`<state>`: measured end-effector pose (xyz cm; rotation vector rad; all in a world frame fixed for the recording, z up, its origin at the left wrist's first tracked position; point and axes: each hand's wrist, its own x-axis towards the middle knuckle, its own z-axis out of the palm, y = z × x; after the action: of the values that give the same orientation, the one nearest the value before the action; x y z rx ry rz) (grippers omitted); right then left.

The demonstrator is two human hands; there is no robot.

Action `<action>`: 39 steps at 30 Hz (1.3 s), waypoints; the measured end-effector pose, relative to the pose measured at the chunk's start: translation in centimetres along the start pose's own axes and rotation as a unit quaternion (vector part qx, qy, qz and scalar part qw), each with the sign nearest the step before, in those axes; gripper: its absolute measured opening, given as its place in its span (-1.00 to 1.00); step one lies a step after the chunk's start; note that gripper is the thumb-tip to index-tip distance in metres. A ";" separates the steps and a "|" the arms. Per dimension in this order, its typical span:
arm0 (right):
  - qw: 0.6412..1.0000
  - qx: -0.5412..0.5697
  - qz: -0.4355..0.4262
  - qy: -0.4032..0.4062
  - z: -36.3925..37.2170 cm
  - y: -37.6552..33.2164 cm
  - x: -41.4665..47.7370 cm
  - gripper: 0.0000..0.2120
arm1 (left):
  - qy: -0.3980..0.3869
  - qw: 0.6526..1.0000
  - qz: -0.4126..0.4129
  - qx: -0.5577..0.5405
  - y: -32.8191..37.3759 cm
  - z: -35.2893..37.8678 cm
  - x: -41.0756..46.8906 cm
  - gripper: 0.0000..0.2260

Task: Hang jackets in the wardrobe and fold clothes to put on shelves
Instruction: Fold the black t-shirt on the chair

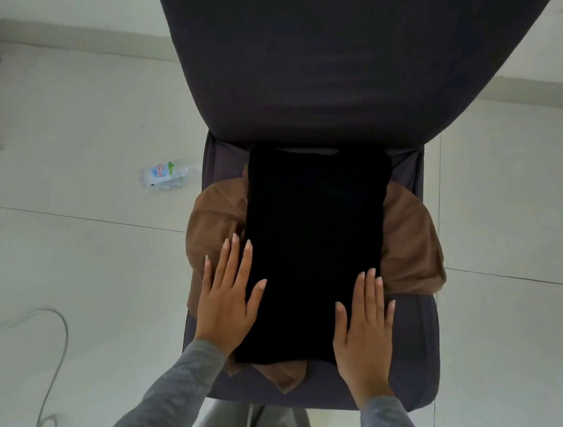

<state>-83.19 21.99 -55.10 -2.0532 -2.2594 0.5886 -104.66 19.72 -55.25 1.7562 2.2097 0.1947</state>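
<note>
Head view, as I log it from my station, left to right:

1. white cable [54,346]: loops across the tiled floor [63,254] at lower left.
2. plastic water bottle [168,173]: lies on its side on the floor, near the chair's left side.
3. left hand [227,301]: flat, fingers straight, palm down across the left edge of the black garment and the brown one beside it.
4. brown garment [217,227]: spread over the seat, showing on both sides and at the near end of the black one.
5. black folded garment [311,250]: a long rectangle lying on the brown garment, mid-seat, its far end at the backrest.
6. right hand [363,328]: flat, fingers straight, palm down on the black garment's right edge.
7. chair [414,357]: in a dark grey cover and bearing both garments.
</note>
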 end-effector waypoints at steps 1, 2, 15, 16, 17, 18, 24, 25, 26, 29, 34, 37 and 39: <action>1.000 0.015 0.008 0.002 0.1 0.0 -0.4 -0.41 | 0.000 1.000 -0.001 0.002 -0.2 0.1 -0.8 -0.46; 0.999 0.034 0.016 0.004 0.2 0.0 -0.9 -0.43 | 0.000 1.000 -0.003 0.002 -0.4 0.2 -1.4 -0.46; 0.901 0.334 0.271 0.062 -3.3 -2.2 -4.4 -0.54 | -0.069 0.989 0.124 0.032 1.7 -0.8 -7.0 -0.51; 0.891 0.347 0.292 0.034 -3.9 -2.1 -4.1 -0.59 | -0.084 0.986 0.137 0.033 2.0 -0.9 -7.1 -0.50; 0.885 0.354 0.301 0.005 -4.5 -2.0 -3.8 -0.67 | -0.096 0.983 0.153 0.034 2.4 -1.1 -7.2 -0.48; 0.880 0.363 0.304 -0.017 -5.0 -2.0 -3.5 -0.75 | -0.108 0.978 0.175 0.034 2.7 -1.2 -7.2 -0.45; 0.812 0.505 0.283 -0.078 -11.2 -4.5 -2.6 -0.89 | -0.123 0.978 0.167 0.000 6.1 -4.2 -6.6 -0.25; 0.810 0.513 0.272 -0.085 -12.4 -5.1 -2.3 -0.88 | -0.100 0.984 0.140 -0.044 6.7 -5.1 -6.2 -0.29; 0.809 0.520 0.261 -0.088 -14.0 -5.8 -2.0 -0.88 | -0.079 0.985 0.117 -0.096 7.5 -6.4 -5.7 -0.35; 0.803 0.544 0.226 -0.092 -18.4 -7.7 -1.1 -0.87 | -0.022 0.969 0.109 -0.220 9.0 -10.3 -4.4 -0.46; 0.809 0.562 0.148 -0.085 -25.3 -10.7 -0.5 -0.84 | 0.004 0.917 0.035 -0.398 10.1 -18.4 -2.2 -0.70; 0.802 0.581 0.130 -0.052 -28.1 -11.3 -1.4 -0.77 | -0.005 0.879 -0.046 -0.475 11.0 -23.4 -1.3 -0.77; 0.789 0.594 0.156 -0.034 -28.0 -10.9 -3.1 -0.79 | -0.018 0.833 -0.098 -0.544 11.5 -25.7 -1.0 -0.73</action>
<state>-85.51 25.44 -25.22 -1.5993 -0.9279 1.5677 -102.16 23.67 -27.45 0.8574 1.6150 1.0962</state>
